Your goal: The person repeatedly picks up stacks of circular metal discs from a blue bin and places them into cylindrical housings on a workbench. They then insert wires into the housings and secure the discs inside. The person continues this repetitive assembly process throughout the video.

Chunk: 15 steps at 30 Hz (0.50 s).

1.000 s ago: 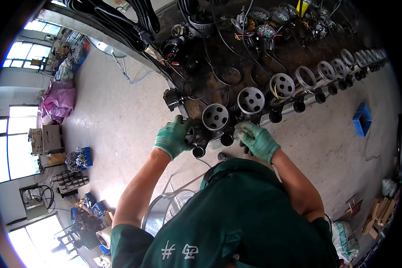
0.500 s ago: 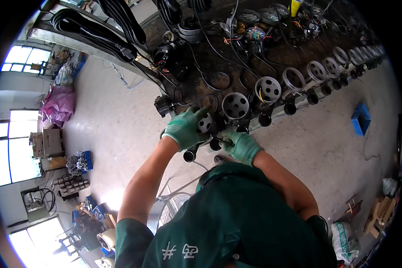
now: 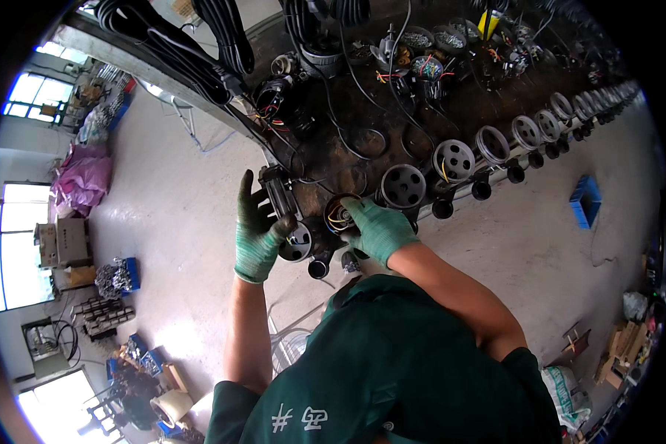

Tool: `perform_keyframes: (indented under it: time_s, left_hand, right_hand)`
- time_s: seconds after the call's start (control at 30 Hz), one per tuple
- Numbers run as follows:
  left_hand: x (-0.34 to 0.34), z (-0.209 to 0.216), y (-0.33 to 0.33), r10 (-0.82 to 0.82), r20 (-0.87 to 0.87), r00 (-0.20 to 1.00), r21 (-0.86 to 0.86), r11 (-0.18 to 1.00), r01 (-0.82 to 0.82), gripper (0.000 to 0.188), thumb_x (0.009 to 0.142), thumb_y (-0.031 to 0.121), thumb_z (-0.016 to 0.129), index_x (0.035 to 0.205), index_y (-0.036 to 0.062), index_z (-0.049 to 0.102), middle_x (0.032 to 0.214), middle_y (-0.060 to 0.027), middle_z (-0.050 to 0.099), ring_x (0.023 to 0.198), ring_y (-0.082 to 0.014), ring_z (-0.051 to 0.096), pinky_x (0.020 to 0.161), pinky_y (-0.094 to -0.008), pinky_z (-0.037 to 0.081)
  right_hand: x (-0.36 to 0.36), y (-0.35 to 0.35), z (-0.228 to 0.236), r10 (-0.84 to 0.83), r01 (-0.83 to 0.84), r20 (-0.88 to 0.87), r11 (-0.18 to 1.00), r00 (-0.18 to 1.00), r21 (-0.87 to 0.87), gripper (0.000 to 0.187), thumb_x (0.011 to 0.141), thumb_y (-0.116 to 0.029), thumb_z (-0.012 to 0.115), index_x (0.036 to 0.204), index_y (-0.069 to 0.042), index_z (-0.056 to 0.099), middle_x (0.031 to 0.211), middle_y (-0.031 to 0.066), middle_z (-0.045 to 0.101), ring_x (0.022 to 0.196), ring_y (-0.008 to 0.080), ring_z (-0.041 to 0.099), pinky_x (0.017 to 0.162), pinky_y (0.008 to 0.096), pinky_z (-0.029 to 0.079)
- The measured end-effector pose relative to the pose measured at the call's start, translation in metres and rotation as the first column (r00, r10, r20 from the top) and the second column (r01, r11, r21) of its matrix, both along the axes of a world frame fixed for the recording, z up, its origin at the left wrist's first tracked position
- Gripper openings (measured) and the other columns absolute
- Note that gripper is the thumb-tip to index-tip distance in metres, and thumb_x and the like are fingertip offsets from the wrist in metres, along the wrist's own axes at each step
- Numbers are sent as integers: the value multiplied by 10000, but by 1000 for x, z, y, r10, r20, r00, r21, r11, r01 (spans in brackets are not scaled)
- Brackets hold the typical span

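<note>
Since the earlier frame, both gloved hands have shifted left along the row of motor housings, and the view has swung so the bench sits higher. Left hand: fingers spread wide, thumb and palm pressed against the dark motor body at the bench's near corner, steadying rather than clasping it. Right hand: fingers curled narrowly at the rim of the open housing, where coloured wires show inside; whether the fingertips pinch a wire cannot be told. Finished units with slotted end caps stand in line to the right. To do this step well, judged from the pose, brace the body firmly with the left hand and tuck the leads fully inside the rim, clear of the edge.
</note>
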<state>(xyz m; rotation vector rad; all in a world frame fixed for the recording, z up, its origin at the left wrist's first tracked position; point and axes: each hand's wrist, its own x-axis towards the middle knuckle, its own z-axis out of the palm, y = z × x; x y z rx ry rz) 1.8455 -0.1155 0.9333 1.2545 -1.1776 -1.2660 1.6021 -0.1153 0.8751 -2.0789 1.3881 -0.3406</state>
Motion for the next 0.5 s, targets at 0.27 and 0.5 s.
perform_keyframes:
  time_s: [0.27, 0.5]
  left_hand:
    - [8, -28, -12, -141, -13, 990, -93, 986, 139, 1065, 780, -46, 773, 1661, 66, 186, 1502, -148, 503, 1289, -262, 580, 1020, -376, 545]
    - [17, -40, -13, -283, -17, 959, -130, 952, 279, 1197, 707, 414, 972, 1624, 66, 287, 1518, -94, 474, 1278, -244, 542, 1019, -384, 513]
  right_hand:
    - [38, 3, -28, -33, -7, -107, 933, 994, -360, 191, 831, -106, 594, 843, -23, 766, 842, 220, 723, 770, 389, 713, 701, 493, 579]
    - [56, -3, -47, -232, 236, 121, 972, 965, -14, 311, 918, -228, 662, 1153, -28, 704, 1060, 194, 720, 956, 385, 714, 834, 483, 568]
